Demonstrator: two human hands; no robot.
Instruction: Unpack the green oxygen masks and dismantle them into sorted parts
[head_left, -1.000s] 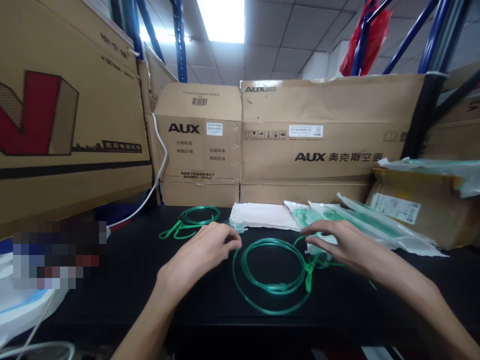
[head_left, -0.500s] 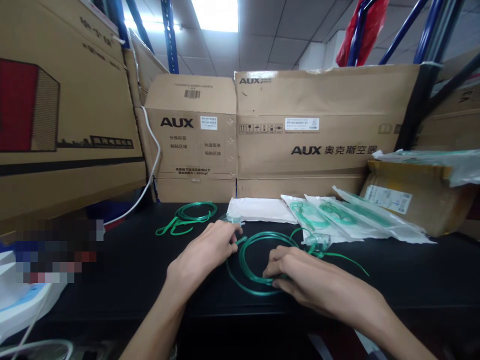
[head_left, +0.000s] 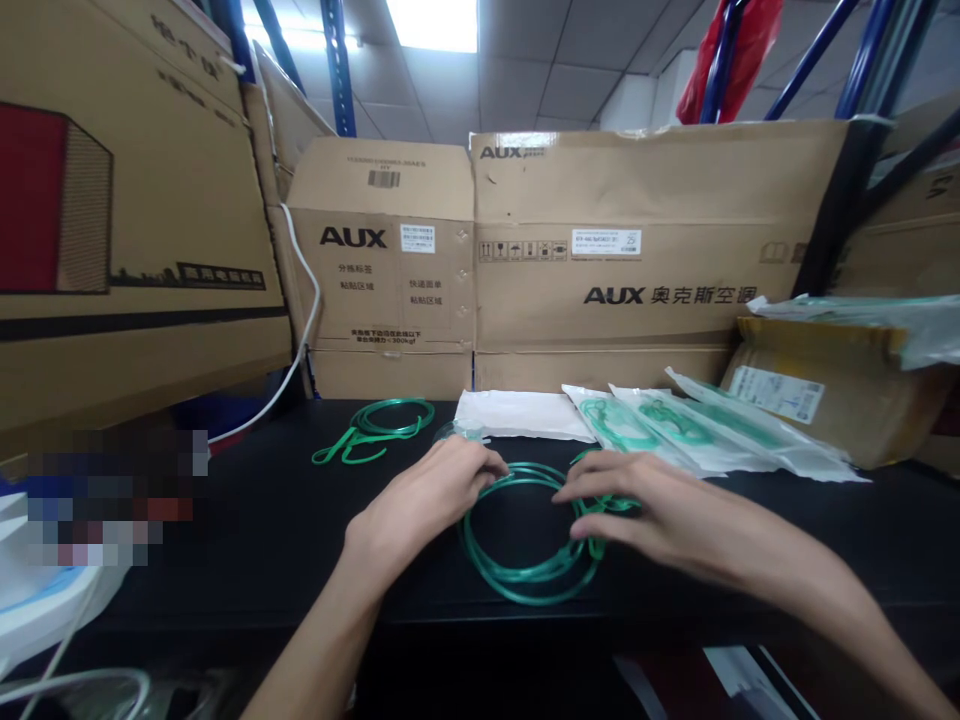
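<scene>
A coil of clear green tubing (head_left: 525,602) lies on the black surface in front of me, in several loose loops. My left hand (head_left: 446,485) is closed on the upper left side of the coil, fingers bent down over the tubing. Over the coil's right side, my right hand (head_left: 637,505) has its thumb and fingers apart. Beneath that hand, a green strap (head_left: 596,547) shows beside the loops; the mask there is mostly hidden. Behind my left hand, a clear plastic piece (head_left: 463,432) is partly visible. A second green tubing coil with a strap (head_left: 394,418) lies farther left.
A white packet (head_left: 525,415) and several clear-fronted packets of green tubing (head_left: 667,425) lie along the back. Large cardboard boxes (head_left: 600,200) stand behind them. A taped carton (head_left: 847,390) is at right. A white device (head_left: 56,590) and white cable (head_left: 311,300) are at left.
My right hand has moved right and up from the coil's lower side, and its fingers have spread. The loops are gathered closer together; the mask and strap have come in against the coil.
</scene>
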